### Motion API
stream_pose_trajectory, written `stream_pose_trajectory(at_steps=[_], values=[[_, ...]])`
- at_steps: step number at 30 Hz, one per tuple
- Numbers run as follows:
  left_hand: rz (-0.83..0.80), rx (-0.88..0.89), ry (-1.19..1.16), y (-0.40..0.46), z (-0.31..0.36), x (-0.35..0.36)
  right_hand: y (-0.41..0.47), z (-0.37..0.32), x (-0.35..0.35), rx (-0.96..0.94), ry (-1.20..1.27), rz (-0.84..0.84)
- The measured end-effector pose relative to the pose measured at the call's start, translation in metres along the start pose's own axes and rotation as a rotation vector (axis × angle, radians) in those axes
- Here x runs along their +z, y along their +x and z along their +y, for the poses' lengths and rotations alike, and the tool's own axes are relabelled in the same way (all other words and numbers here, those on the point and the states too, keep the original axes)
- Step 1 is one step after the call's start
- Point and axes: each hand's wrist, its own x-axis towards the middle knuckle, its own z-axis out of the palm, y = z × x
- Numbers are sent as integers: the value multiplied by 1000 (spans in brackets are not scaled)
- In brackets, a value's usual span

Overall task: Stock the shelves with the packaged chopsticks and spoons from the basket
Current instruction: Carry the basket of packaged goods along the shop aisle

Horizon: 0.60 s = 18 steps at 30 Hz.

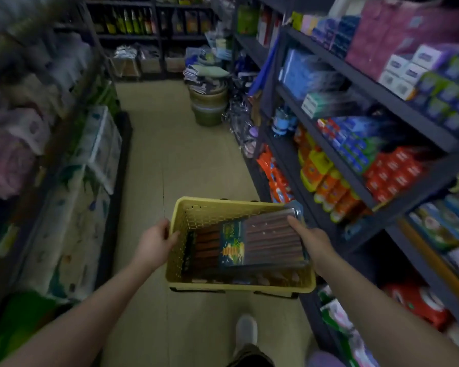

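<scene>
Standing in a shop aisle, a person holds a yellow basket (239, 283) out in front at about waist height, above the tiled floor (183, 144). Left hand (157, 241) grips the basket's left wall, thumb outside on the rim, fingers curled over it to the inside. Right hand (312, 238) grasps a flat pack of chopsticks (260, 243) at its right edge — one finger laid straight along the top of the pack, the rest hidden underneath. This pack sits tilted, its far right corner raised above the basket rim, its near end lower inside. A second dark pack (203, 247) lies beneath it toward the left wall; contents too blurred to name. Small items at the basket bottom along the near wall cannot be made out.

Dark shelves (337, 165) run along the right side, just beside the basket, filled with boxed and bagged goods in blue, orange, red and green. Left side — racks of pale wrapped bundles (24, 133), blurred. Stacked tubs (208, 102) stand farther down the aisle. 1 pale shoe (246, 331) shows below the basket
</scene>
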Motion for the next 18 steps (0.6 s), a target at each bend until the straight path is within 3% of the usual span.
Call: stream_pose_trajectory(at_steps=[11, 18], values=[[24, -135, -53, 253, 78, 3, 242, -181, 46, -20, -146, -94], [94, -149, -23, 421, 76, -31, 372, -291, 133, -40, -205, -169]])
